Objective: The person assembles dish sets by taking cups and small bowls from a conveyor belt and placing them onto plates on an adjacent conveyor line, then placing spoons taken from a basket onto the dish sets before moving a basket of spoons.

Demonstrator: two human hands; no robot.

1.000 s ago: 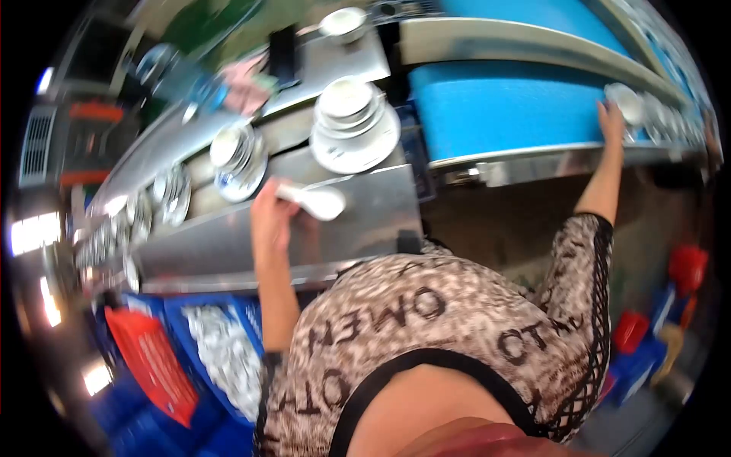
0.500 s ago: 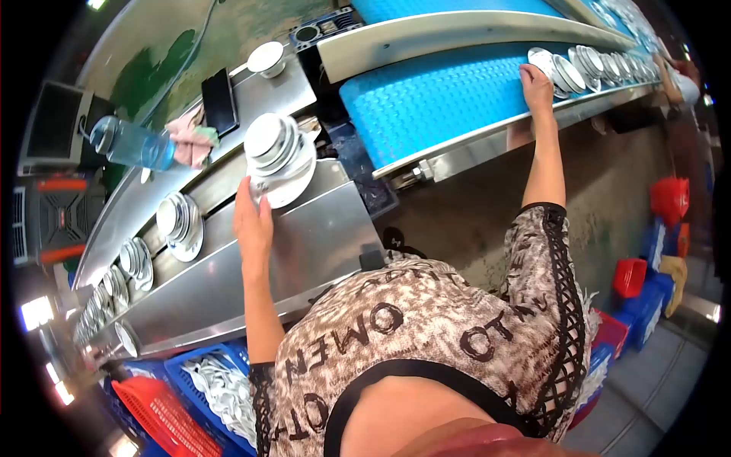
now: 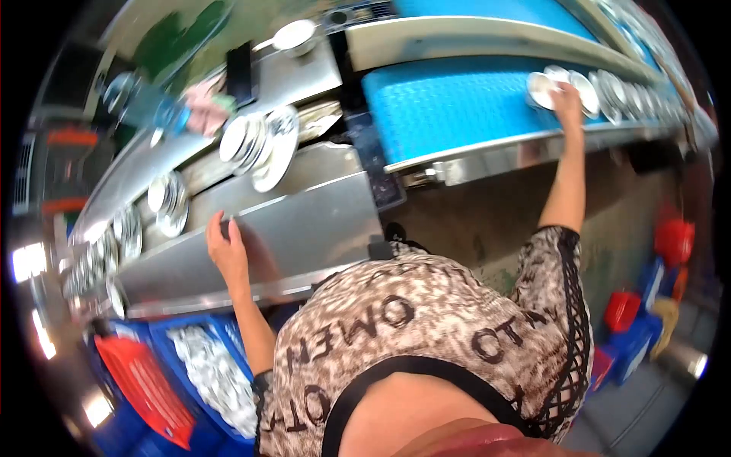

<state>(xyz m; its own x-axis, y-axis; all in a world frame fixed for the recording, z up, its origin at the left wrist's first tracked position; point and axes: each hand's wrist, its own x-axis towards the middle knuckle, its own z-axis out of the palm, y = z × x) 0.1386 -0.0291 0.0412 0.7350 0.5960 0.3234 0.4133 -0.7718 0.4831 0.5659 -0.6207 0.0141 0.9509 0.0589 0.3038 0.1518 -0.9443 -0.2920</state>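
Observation:
My left hand [image 3: 228, 245] hovers over the steel counter [image 3: 304, 217], fingers apart and nothing in them. Just above it, a stack of white bowls and plates [image 3: 247, 145] leans on its side in the channel, with a patterned plate [image 3: 282, 142] at its right. More tilted dish stacks [image 3: 167, 202] run off to the left. On the blue belt [image 3: 449, 110], my right hand [image 3: 566, 103] has its fingers at a small white bowl [image 3: 541, 90] and the dishes beside it; the fingertips are partly hidden. A row of tilted dishes [image 3: 613, 95] continues to the right.
A white bowl [image 3: 295, 36], a dark phone [image 3: 241, 72], a pink cloth [image 3: 204, 105] and a blue-tinted bottle [image 3: 145, 104] are on the far side. Below left are a red basket [image 3: 145, 388] and a blue crate [image 3: 164, 339] of white pieces. A metal rail [image 3: 487, 38] borders the belt.
My left hand has let go of the dish stack, which now tilts in the channel, and has drawn back toward me. The spoon seen earlier is out of that hand. My right hand remains at the belt dishes.

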